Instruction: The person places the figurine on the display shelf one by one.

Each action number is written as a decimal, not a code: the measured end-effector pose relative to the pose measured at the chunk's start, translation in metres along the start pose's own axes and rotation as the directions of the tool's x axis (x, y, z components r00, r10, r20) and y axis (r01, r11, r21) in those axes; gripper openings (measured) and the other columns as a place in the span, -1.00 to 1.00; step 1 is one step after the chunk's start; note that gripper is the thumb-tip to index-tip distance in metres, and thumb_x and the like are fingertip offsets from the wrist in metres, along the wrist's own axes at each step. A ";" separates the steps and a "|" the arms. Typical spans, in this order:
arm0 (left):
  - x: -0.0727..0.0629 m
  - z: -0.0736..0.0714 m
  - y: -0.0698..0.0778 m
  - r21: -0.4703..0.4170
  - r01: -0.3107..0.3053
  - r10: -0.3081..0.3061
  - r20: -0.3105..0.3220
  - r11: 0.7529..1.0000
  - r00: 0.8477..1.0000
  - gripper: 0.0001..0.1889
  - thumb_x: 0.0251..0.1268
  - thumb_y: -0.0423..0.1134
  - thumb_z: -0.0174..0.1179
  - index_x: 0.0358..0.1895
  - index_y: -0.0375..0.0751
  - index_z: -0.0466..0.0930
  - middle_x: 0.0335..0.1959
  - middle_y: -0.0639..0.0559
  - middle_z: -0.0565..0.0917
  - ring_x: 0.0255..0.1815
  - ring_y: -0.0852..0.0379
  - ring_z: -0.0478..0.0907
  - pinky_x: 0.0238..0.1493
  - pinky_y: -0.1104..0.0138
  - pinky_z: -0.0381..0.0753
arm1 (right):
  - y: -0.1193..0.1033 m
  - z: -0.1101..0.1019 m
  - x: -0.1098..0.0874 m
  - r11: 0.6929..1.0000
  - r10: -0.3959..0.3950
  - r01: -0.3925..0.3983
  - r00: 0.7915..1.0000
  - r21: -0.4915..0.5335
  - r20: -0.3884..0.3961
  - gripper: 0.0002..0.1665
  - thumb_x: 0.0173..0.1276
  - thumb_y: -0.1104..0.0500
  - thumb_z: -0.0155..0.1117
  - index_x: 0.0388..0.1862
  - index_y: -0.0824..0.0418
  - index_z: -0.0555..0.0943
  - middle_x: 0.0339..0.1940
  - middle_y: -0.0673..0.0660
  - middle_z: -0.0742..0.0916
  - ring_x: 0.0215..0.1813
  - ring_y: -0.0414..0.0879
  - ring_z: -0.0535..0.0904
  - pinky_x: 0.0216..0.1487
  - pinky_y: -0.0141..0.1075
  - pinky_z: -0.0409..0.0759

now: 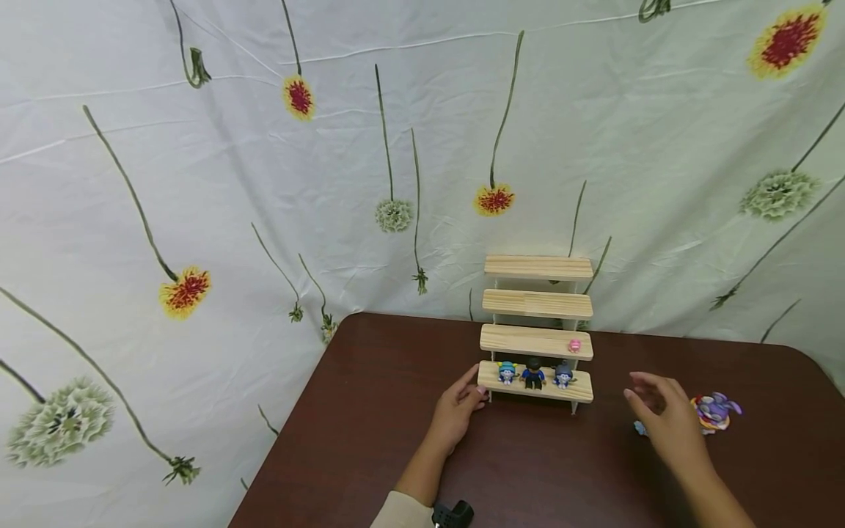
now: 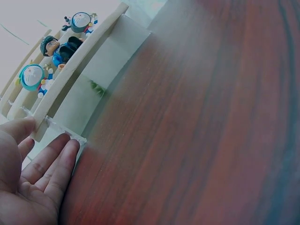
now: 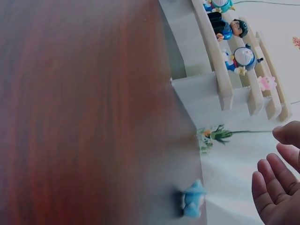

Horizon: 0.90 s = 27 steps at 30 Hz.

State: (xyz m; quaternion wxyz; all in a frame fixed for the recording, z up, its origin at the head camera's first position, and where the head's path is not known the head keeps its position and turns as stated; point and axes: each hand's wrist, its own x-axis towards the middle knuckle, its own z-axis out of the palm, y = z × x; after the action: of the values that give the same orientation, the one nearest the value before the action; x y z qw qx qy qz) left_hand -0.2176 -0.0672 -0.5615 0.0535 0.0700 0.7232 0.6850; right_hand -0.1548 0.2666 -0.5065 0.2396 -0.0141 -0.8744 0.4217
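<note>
Three figurines stand on the lowest shelf of a wooden stand; setting-out appears under way. Left hand — fingers loosely extended, touching that shelf's end. Right hand — fingers apart, empty; another pick would require narrowing them. Right-wrist view: blue figure on the counter, partly masked in the head view.

Left fingers grip while right fingers hover loosely curved, both forearms stretched forward.
</note>
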 end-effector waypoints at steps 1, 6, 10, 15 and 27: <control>0.000 0.000 0.000 0.000 0.000 0.000 -0.001 1.000 1.000 -0.46 0.54 -0.17 0.14 0.52 -0.06 0.34 0.01 -0.27 0.73 0.08 -0.06 0.69 0.08 0.34 0.75 | 0.001 -0.001 -0.001 1.000 0.004 -0.004 1.000 -0.009 0.005 -0.65 0.39 0.29 0.36 0.13 0.35 0.63 -0.07 0.21 0.62 -0.17 -0.70 0.37 -0.21 -0.82 0.44; 0.000 0.000 0.001 0.002 0.011 -0.011 0.000 1.000 1.000 -0.46 0.54 -0.16 0.14 0.52 -0.01 0.34 0.03 -0.25 0.73 0.09 -0.06 0.69 0.11 0.33 0.75 | 0.011 -0.006 -0.008 0.998 0.018 -0.016 0.999 -0.056 0.029 -0.65 0.39 0.26 0.38 0.11 0.34 0.64 -0.06 0.26 0.63 -0.16 -0.75 0.30 -0.25 -0.82 0.42; -0.001 0.000 0.003 0.002 0.014 -0.014 0.001 1.000 1.000 -0.45 0.54 -0.16 0.15 0.52 -0.02 0.34 0.02 -0.24 0.73 0.08 -0.04 0.69 0.10 0.34 0.75 | 0.021 -0.008 -0.014 0.996 0.025 -0.021 0.999 -0.083 0.047 -0.65 0.37 0.25 0.40 0.09 0.36 0.65 -0.07 0.29 0.64 -0.15 -0.74 0.25 -0.29 -0.80 0.41; -0.001 0.000 0.002 -0.004 0.018 -0.018 -0.004 1.000 1.000 -0.46 0.53 -0.18 0.16 0.51 -0.03 0.35 0.00 -0.26 0.73 0.06 -0.01 0.70 0.09 0.36 0.75 | 0.031 -0.011 -0.021 0.994 0.027 -0.019 0.997 -0.110 0.072 -0.66 0.31 0.27 0.45 0.04 0.33 0.68 -0.06 0.31 0.66 -0.17 -0.76 0.26 -0.33 -0.77 0.43; -0.001 0.000 0.001 -0.019 -0.008 0.008 0.003 1.000 1.000 -0.46 0.56 -0.20 0.11 0.53 -0.11 0.31 0.03 -0.33 0.71 0.09 -0.12 0.68 0.10 0.31 0.76 | 0.041 -0.016 -0.024 0.987 0.096 -0.067 0.974 -0.143 0.207 -0.58 0.34 0.17 0.44 0.09 0.36 0.65 0.00 0.36 0.66 -0.18 -0.74 0.30 -0.31 -0.61 0.55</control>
State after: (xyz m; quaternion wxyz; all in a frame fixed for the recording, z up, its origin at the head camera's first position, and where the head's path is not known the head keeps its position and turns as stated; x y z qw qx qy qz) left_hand -0.2170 -0.0673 -0.5606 0.0524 0.0736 0.7164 0.6918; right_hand -0.1335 0.2991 -0.5379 0.1253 -0.0207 -0.9202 0.3702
